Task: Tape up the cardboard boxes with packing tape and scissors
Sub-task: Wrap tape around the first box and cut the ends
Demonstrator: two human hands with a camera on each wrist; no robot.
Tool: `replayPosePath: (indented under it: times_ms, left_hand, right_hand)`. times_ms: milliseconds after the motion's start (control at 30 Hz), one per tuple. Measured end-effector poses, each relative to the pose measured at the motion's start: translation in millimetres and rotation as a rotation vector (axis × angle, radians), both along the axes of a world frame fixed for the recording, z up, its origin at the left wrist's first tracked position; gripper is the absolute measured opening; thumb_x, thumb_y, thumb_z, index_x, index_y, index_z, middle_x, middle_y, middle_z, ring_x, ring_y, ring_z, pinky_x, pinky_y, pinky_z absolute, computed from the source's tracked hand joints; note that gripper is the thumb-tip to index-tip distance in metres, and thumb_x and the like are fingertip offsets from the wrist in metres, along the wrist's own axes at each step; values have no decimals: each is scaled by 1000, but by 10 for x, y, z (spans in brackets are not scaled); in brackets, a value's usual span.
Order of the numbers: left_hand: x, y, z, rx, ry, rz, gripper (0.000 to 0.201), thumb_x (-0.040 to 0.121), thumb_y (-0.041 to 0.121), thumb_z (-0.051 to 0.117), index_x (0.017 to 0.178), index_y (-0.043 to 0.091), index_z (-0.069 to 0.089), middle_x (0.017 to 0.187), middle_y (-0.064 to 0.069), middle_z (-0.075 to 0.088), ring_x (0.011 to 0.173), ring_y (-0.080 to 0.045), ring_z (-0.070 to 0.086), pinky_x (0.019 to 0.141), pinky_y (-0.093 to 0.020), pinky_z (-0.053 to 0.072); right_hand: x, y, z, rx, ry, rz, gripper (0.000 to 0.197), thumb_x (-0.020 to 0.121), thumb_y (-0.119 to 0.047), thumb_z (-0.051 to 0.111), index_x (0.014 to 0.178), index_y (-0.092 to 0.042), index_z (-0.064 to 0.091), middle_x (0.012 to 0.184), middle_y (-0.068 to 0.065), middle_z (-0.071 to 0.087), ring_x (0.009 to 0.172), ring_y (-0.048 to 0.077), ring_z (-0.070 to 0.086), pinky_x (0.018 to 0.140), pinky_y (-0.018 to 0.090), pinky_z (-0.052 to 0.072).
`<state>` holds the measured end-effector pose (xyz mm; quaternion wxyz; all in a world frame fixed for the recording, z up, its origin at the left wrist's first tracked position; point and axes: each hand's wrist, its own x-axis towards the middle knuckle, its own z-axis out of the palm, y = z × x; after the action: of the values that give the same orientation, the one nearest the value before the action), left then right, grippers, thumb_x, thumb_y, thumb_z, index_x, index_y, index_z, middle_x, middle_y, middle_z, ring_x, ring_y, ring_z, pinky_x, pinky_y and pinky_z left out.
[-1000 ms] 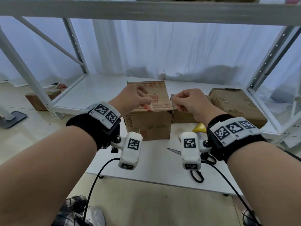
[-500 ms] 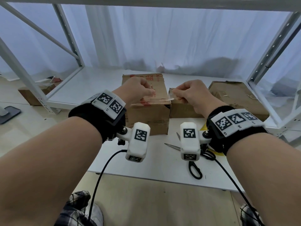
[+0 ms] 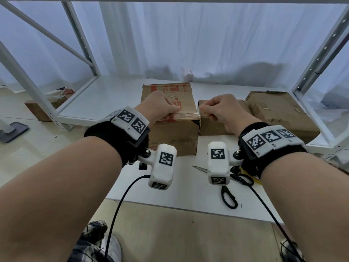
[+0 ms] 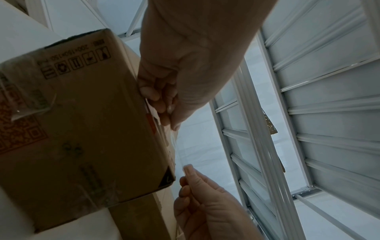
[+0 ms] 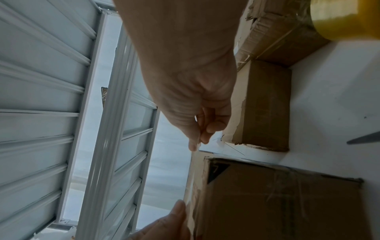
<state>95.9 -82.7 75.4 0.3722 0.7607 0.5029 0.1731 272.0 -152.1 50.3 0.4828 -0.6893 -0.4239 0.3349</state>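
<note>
Spanning both hands [image 3: 188,112]: tape strip [image 3: 186,115]

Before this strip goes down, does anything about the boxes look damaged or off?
Yes. The middle box has a ragged, torn top corner beside the right hand. The right box looks crumpled, with loose old tape. The left hand shares the strip above the front box.

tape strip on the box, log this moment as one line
left hand: pinches tape strip | right hand: pinches other end | strip: over box | scissors: on table
</note>
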Motion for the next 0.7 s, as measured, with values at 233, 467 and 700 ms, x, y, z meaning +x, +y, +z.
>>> replayPosePath:
  times_ms: [233,467,700]
  left_hand:
    - [29,39,-17,72,117,-23,32,87,33,68,87,1,73,65,-5,58,51,-11,46,56,-21,41]
    - [11,56,-6,-1,49,-49,26,89,25,66,82,1,73,61,-1,62,44,-4,46,44,-15,37]
    - [-3,56,-2,57,41,-53,26,88,28,68,74,6,73,80,-9,73,68,-10,60,73,-25,49]
  right_hand:
    - [-4,44,-34,-32,-28,-6,10,86,-4,69,77,-6,65,67,9,62,55,11,54,47,15,43]
    - [23,64,-25,-35,-7,-25,6,86,-6,70,82,-2,67,69,9,62,55,9,53,51,16,46]
    - [16,80,-43,-26,-5,-33,14,82,-13,76,86,-2,68,70,7,63,57,10,53,55,19,46]
